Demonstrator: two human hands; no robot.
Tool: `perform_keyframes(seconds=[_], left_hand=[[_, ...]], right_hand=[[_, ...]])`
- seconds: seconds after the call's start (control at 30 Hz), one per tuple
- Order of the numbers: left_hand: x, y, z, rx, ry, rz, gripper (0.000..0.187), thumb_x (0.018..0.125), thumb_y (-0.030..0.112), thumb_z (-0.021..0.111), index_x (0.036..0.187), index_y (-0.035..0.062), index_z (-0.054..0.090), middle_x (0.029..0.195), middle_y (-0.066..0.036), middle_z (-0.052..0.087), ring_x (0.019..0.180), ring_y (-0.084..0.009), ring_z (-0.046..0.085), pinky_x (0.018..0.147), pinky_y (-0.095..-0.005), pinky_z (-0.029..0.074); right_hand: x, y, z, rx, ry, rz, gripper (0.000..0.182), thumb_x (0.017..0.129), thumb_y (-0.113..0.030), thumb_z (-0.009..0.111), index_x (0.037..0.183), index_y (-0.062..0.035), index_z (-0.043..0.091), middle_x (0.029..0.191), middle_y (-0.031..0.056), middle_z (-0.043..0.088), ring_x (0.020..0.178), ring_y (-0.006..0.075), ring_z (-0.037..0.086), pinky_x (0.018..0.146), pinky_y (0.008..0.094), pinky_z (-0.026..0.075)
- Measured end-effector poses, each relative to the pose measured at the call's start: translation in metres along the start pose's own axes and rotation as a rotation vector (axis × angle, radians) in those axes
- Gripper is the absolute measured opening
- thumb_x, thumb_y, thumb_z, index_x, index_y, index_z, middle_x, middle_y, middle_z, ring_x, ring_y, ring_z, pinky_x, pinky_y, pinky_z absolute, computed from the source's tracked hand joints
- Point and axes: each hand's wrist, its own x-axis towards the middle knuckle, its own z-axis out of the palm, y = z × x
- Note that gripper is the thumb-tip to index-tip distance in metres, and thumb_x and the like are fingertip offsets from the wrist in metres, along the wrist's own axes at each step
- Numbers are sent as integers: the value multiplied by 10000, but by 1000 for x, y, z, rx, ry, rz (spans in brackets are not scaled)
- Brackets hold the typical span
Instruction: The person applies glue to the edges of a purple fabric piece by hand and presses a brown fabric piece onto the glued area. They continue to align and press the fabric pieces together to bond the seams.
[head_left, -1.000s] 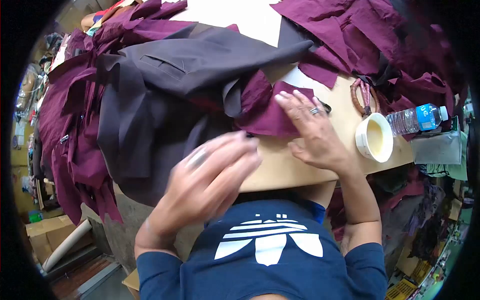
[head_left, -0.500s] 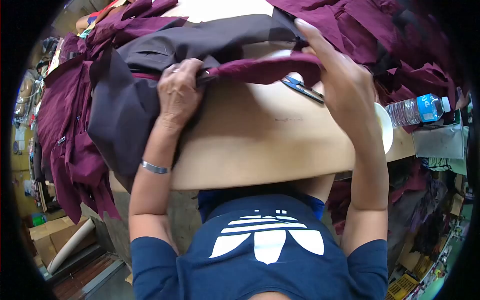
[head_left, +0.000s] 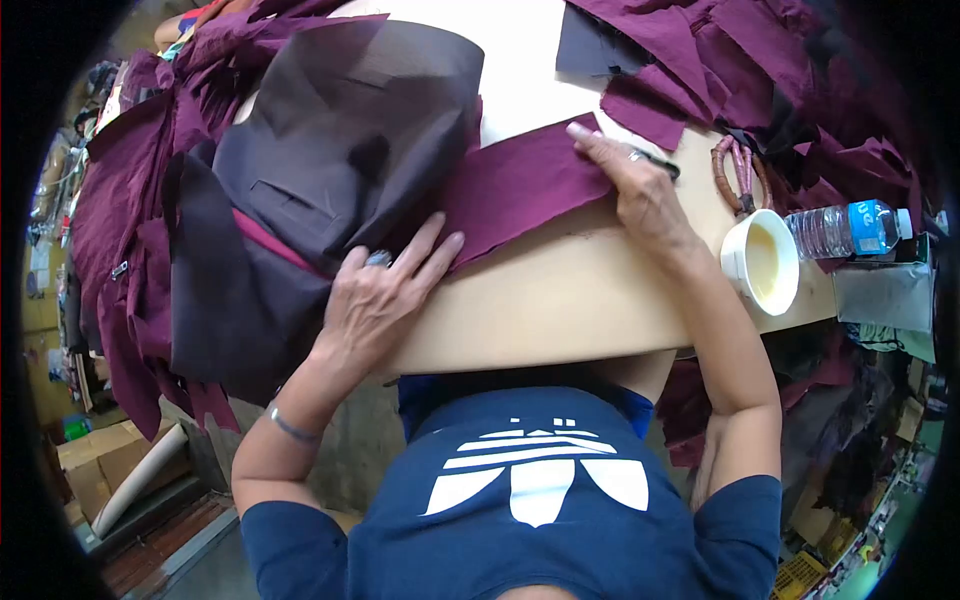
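Change from half a second back: maroon fabric piece [head_left: 525, 185] no longer lifted up between both hands, now spread flat on the tan table [head_left: 560, 300] at centre frame. Left hand [head_left: 385, 290] down flat, fingers spread and released, pressing where the maroon piece meets the dark brown garment [head_left: 330, 150]. Right hand [head_left: 635, 185] flat too, fingers stretched out and gripping nothing, pinning the piece's upper right corner. Small snips seen lying on the table earlier now mostly hidden under that right hand.

Maroon piece itself: roughly rectangular, smooth, running diagonally from lower left to upper right, left end tucked under or against the brown garment, can't tell which. Brown garment spread open in the upper left, welt pocket showing, hanging over the table's left edge.

Room to move: bare table strip along the near edge below the piece, wide open. Right side tighter, with scissors [head_left: 735, 175], a cream cup [head_left: 762, 262] and a water bottle [head_left: 850, 228] bunched near the right edge. Heaps of maroon scraps [head_left: 720, 60] along the top right.
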Motion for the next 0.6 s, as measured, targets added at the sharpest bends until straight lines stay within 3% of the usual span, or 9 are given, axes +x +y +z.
perform_keyframes(seconds=[0.13,0.17,0.27,0.3,0.37,0.43,0.47,0.53,0.6], left_hand=[[14,-2,-16,-166,-55,14,499,765,83,541,1260,143,525,1338,-82,464,751,-180,594,661,-284,416],[14,-4,-21,-181,-34,44,494,759,97,554,1251,133,531,1325,-92,471,800,-190,598,666,-279,418],[25,1,-39,-417,64,70,489,753,137,647,1229,88,541,1286,-117,492,973,-265,568,762,-319,448],[32,7,-39,-573,154,58,489,761,140,658,1231,77,537,1273,-119,501,970,-278,569,789,-333,451],[47,20,-34,-930,332,-3,468,796,141,667,1230,33,527,1198,-140,547,980,-293,573,836,-355,467],[63,49,-30,-1723,400,-225,383,852,132,633,1201,7,540,1042,-100,585,897,-157,577,747,-256,480],[68,61,-30,-2029,467,-299,327,878,139,611,1170,2,556,975,-69,593,843,-100,567,708,-215,473],[77,62,-24,-1983,473,-311,246,914,172,569,1096,6,574,873,-16,567,751,-56,519,650,-181,433],[85,64,-17,-1979,494,-328,219,947,217,515,1017,18,574,812,6,556,681,-35,485,609,-168,415]], right_hand=[[-5,-1,-21,46,-31,190,635,753,120,400,1325,-149,463,1301,171,488,1249,358,414,1059,413,332],[-8,-6,-33,-27,-113,225,545,809,42,445,1333,-110,454,1420,145,364,1317,331,330,1073,393,300],[-12,-39,-55,757,35,334,465,905,-175,482,1355,-72,418,1447,111,336,1338,254,308,1090,370,239],[-17,-47,-53,1095,72,379,616,945,-494,358,1359,-41,403,1462,94,308,1348,192,271,1086,356,189],[-21,-75,-36,1640,90,394,794,893,-666,207,1363,-55,401,1470,85,294,1364,175,222,1085,361,170],[-17,-110,-26,1783,18,549,880,858,-723,124,1395,-64,350,1463,65,300,1357,181,222,1079,379,191],[-21,-110,-9,1920,-35,413,891,844,-742,120,1409,-85,329,1452,53,306,1340,182,246,1092,378,164],[-20,-118,4,2233,16,328,850,855,-720,173,1403,-91,343,1497,27,234,1351,192,239,1118,365,125],[-14,-125,7,2148,87,401,840,854,-722,168,1419,-118,312,1497,13,230,1359,187,215,1121,379,103]])
